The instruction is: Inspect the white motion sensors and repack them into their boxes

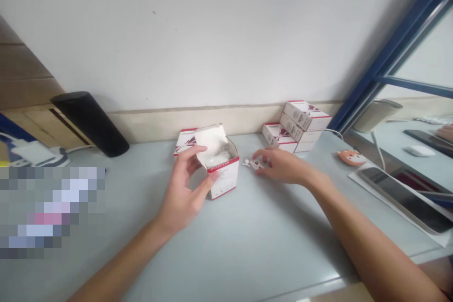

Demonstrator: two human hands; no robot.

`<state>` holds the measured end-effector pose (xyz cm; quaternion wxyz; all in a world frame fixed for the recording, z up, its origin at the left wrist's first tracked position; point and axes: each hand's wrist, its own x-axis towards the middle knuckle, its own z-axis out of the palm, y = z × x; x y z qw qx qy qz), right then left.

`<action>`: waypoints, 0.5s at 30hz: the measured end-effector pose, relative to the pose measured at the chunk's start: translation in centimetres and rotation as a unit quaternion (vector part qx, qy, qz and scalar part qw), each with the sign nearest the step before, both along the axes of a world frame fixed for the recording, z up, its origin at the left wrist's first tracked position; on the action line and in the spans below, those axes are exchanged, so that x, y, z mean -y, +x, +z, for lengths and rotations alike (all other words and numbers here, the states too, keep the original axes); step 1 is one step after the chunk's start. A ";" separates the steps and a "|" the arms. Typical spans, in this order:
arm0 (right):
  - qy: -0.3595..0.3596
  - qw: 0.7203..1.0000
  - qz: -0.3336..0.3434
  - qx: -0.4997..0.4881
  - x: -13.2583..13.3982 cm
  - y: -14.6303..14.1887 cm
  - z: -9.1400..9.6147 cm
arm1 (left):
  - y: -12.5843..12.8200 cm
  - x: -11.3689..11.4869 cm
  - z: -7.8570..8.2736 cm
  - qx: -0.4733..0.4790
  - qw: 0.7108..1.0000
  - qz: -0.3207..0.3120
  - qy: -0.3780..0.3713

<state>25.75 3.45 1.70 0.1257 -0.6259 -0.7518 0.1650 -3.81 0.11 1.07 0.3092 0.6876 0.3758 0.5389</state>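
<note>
An open white-and-red small box (pixel 222 172) stands on the grey table (pixel 247 240), its lid flap up and white packing showing inside. My left hand (pixel 186 191) grips the box's left side, thumb against its front corner. To the right, my right hand (pixel 281 165) rests on the table with its fingers pinched on a small white part (pixel 252 164) lying just beside the box.
Another closed box (pixel 184 140) lies behind the open one. Three stacked matching boxes (pixel 297 126) stand against the wall at right. A black cylinder (pixel 90 122) leans at the left. An orange toy (pixel 350 156), a phone (pixel 403 193) and a blue frame (pixel 392 52) are at right.
</note>
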 end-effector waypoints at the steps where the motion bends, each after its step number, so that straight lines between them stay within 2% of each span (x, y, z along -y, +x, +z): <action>1: -0.004 1.000 0.003 0.010 -0.1 0.0 -0.2 | -0.1 0.0 -0.1 0.001 1.000 -0.001 0.004; 4: 0.019 1.000 -0.006 -0.002 -0.2 0.1 0.3 | -0.3 -0.1 -0.6 0.006 1.000 -0.002 0.014; 6: 0.097 0.993 -0.019 -0.069 0.6 -0.2 1.8 | -0.4 -0.1 -1.0 -0.003 1.000 0.006 0.018; 7: 0.154 0.980 -0.021 -0.123 1.3 -0.8 2.8 | -0.4 -0.1 -1.2 -0.008 1.000 0.014 0.023; 9: 0.270 0.926 -0.006 -0.264 3.1 -2.6 5.0 | -0.3 -0.2 -1.6 -0.011 0.999 0.026 0.036; 10: 0.305 0.898 0.029 -0.316 4.0 -3.9 6.1 | -0.2 -0.2 -1.8 -0.007 0.999 0.027 0.044; 11: 0.310 0.889 0.077 -0.329 4.8 -5.2 7.0 | -0.1 -0.2 -1.9 -0.001 0.998 0.024 0.051; 13: 0.272 0.913 0.167 -0.254 5.8 -7.5 8.5 | 0.0 -0.2 -1.9 0.014 0.998 0.005 0.060; 15: 0.235 0.936 0.219 -0.144 5.6 -9.0 9.4 | 0.0 -0.2 -1.8 0.029 0.997 -0.020 0.073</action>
